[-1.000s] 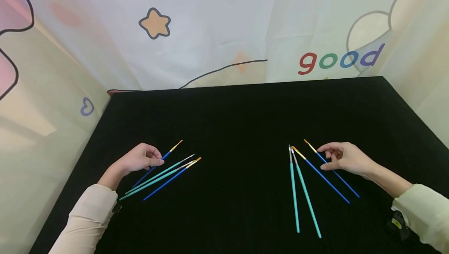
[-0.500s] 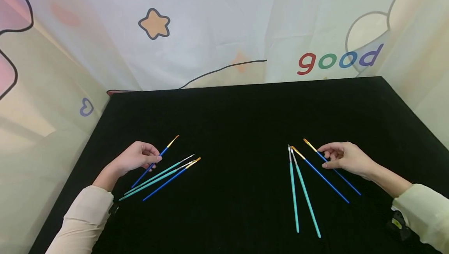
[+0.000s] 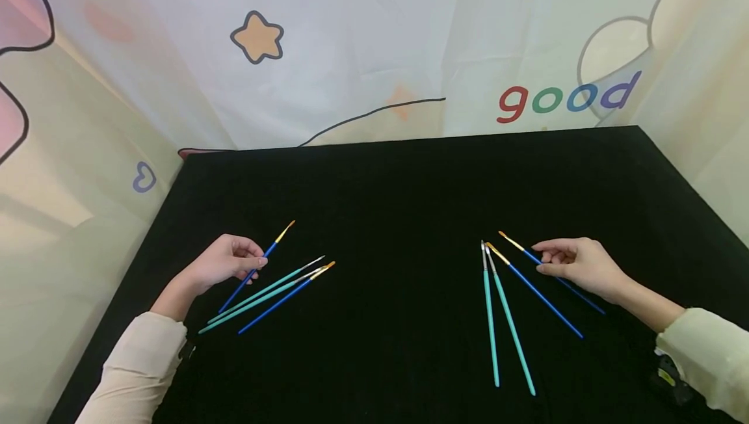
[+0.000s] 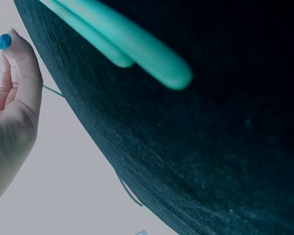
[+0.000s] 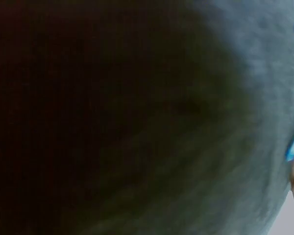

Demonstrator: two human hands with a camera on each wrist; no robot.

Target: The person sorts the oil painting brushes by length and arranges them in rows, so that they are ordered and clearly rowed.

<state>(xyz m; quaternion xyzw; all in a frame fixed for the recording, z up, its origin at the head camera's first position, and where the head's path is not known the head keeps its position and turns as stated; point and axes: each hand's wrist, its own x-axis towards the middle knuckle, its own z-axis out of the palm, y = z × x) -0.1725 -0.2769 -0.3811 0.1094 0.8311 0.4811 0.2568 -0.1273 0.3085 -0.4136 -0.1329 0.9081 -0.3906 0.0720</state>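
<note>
Since the first frame, the brush in the left hand (image 3: 228, 261) has shifted outward and toward the far edge along with the hand, while the one in the right hand (image 3: 585, 266) has swung to a flatter slant, that hand staying almost where it was. Eight paintbrushes show in all, four to each side: two blue and two teal per side. Left thumb and fingers pinch the handle of the left blue brush (image 3: 236, 292), its bristles pointing away and inward above the left group; right thumb and fingers hold the right blue brush (image 3: 530, 255) near its ferrule, with the index fingertip standing apart from the thumb. Both are slim, with deep blue handles, gold ferrules and orange-brown bristles. Whether either touches the black tabletop (image 3: 374, 216) cannot be told. Beside the left one lie two teal brushes (image 3: 255, 296) with silvery ferrules, then a second blue brush (image 3: 275, 305), whose head meets the nearer teal one's. Across the table, another blue brush (image 3: 544, 299) lies between the held one and a teal pair (image 3: 513, 331), the heads close together and the handles fanned toward the near edge.
</note>
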